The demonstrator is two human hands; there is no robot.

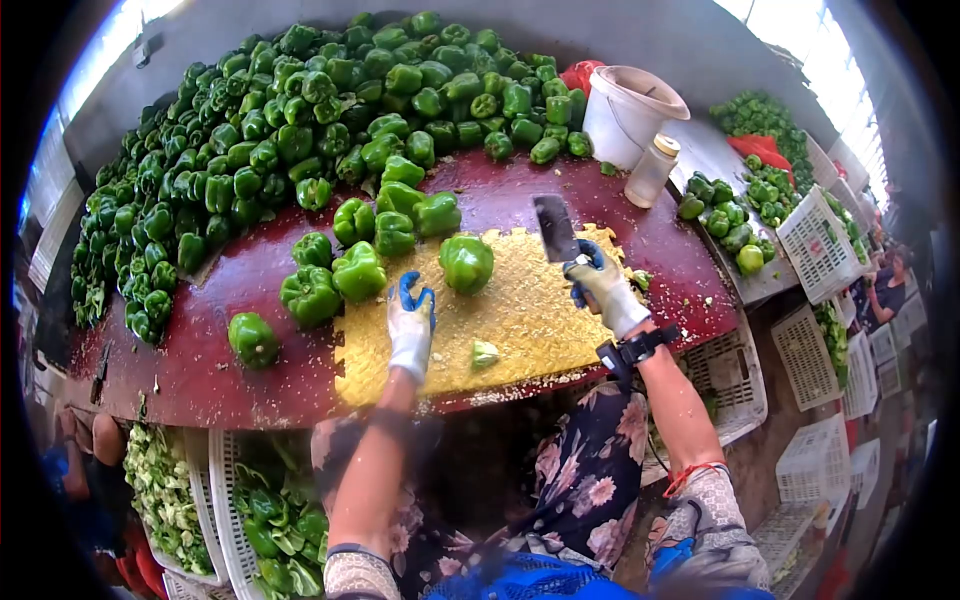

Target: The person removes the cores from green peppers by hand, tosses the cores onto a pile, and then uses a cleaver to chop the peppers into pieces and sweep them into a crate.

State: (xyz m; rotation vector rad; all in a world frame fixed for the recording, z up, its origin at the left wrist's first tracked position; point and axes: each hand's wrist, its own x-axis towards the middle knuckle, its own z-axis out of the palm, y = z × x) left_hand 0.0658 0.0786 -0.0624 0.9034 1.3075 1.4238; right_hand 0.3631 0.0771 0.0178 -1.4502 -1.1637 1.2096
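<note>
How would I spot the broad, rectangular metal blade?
Find the dark red table, then the bumpy yellow mat at its near edge. Toward the mat's right end, the right hand, gloved in white and blue, holds the rectangular metal blade: flat and dark, unlike the rounded green bell peppers nearby.

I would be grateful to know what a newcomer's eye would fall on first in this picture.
Probably the great heap of green peppers at the back and left of the dark red table. Next would come the bright yellow mat at the near edge, where one pepper sits between the gloved left hand and the gloved right hand, which holds a broad-bladed knife.
</note>
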